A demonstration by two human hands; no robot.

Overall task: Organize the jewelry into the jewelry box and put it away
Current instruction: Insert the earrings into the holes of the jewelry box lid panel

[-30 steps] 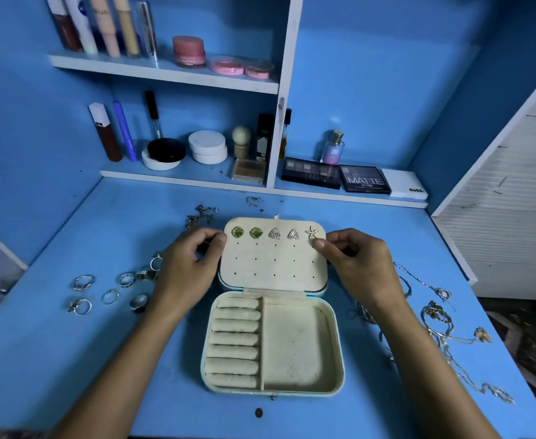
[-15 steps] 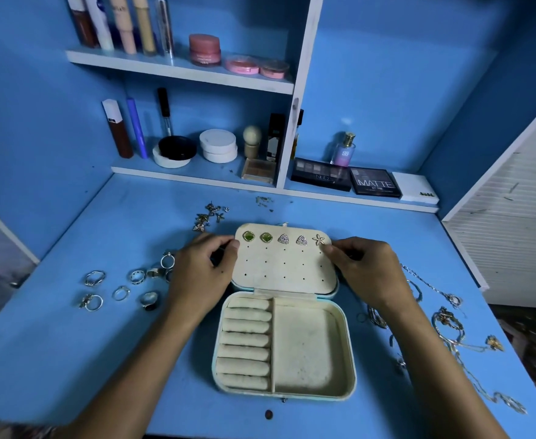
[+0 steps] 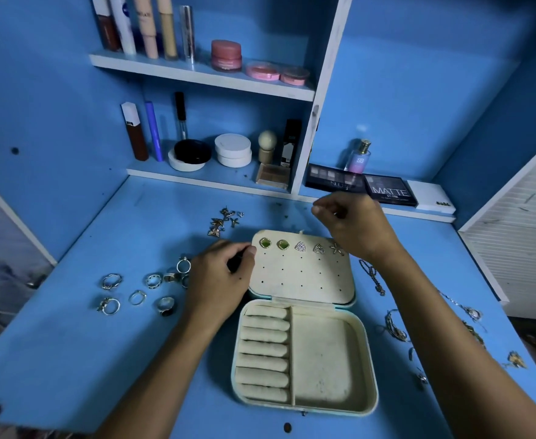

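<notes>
**A:** What is on your left side?

**B:** On the blue table (image 3: 70,359) I see 7 or so rings (image 3: 137,297), lying loose in a group. Just right of them is my left hand (image 3: 220,280). Its fingers are curled and the fingertips touch the left edge of the lid of the jewelry box (image 3: 303,327). I cannot tell if it grips the edge or only rests against it.

**A:** And the box itself?

**B:** It lies open in the middle of the table. The lid is flat, on the far side, and 5 earrings (image 3: 300,247) sit in its top row: 2 green, 2 triangular, 1 like a star. The near half has ring rolls (image 3: 264,353) on the left and a tray compartment with nothing in it on the right.

**A:** Anything behind it?

**B:** A small heap of loose earrings (image 3: 225,220) lies on the table, beyond the lid's left corner.

**A:** Your right hand?

**B:** My right hand (image 3: 352,229) is lifted above the far right corner of the lid, fingers curled together as in a pinch. If something small is between them, I cannot tell.

**A:** And further right?

**B:** Necklaces and chains (image 3: 396,327) are spread on the table, apart from the box.
</notes>
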